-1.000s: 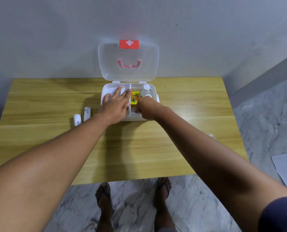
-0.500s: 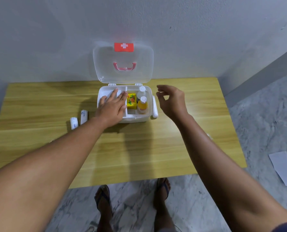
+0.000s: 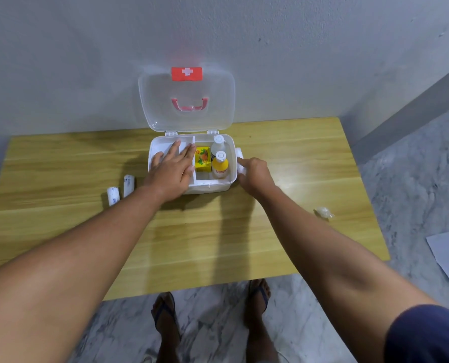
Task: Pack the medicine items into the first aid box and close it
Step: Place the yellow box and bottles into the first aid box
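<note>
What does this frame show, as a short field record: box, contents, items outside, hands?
box: first aid box, lid open
inside: yellow carton, orange bottle, clear bottle
outside: two white rolls left of the box; white roll at its right wall
left hand: flat on the tray
right hand: at white roll, grip unclear

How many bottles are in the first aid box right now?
2. A clear bottle stands at the back of the right compartment, an orange bottle just in front of it. The left hand may hide other things.
</note>
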